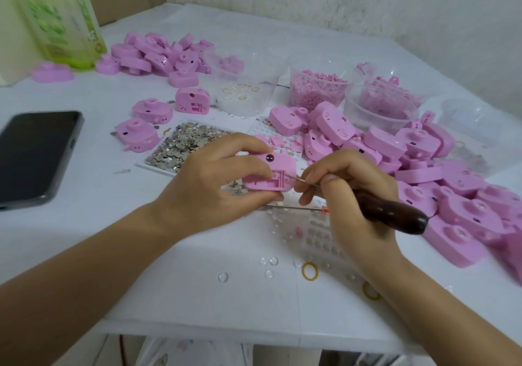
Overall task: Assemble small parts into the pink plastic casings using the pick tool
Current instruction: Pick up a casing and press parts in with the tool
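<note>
My left hand (214, 179) grips a pink plastic casing (272, 172) just above the white table (141, 266), thumb underneath and fingers over its top. My right hand (353, 193) holds the pick tool (392, 208) by its dark wooden handle. The thin metal needle of the tool points left into the open slot on the casing's side. Behind my left hand a flat tray (192, 142) carries a heap of small silver metal parts.
A big pile of pink casings (440, 173) fills the right side and another pile (158, 54) lies at the back left. Clear tubs (319, 88) of pink and clear bits stand behind. A black phone (34, 153) lies at left. Yellow rings (310, 271) and clear lenses dot the front.
</note>
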